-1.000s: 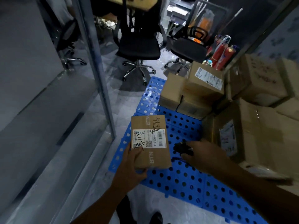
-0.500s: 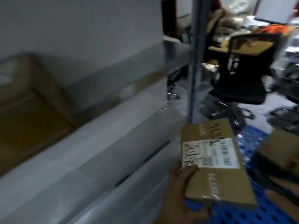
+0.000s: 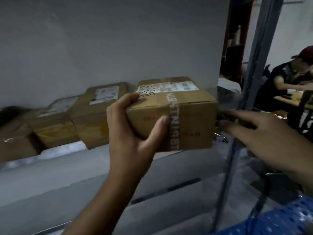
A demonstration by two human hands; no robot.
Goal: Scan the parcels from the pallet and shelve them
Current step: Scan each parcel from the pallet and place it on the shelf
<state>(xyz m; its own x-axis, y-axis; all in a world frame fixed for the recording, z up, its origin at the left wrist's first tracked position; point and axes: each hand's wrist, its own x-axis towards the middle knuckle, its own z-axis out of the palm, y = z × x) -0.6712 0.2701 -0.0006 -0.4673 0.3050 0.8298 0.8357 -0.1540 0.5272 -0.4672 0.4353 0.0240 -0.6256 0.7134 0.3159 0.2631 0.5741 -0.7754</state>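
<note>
My left hand [image 3: 133,133] grips a brown cardboard parcel [image 3: 191,119] by its left end, thumb on the front face. The parcel has a white label with handwriting on top and printed tape around it. It is level with the grey shelf [image 3: 67,167], at the right end of a row of parcels. My right hand [image 3: 264,141] reaches in from the right, fingertips close to the parcel's right side. A dark scanner [image 3: 237,120] shows blurred between its fingers, mostly hidden.
Three other brown parcels [image 3: 100,112] [image 3: 54,124] [image 3: 15,141] stand in a row on the shelf against the grey wall. A metal shelf post [image 3: 257,56] rises at right. The blue pallet [image 3: 279,221] is at bottom right. A person [image 3: 288,82] leans over a desk beyond.
I have turned from the pallet to the shelf. My left hand has lifted the parcel up to shelf height, and my right hand has come up beside it.
</note>
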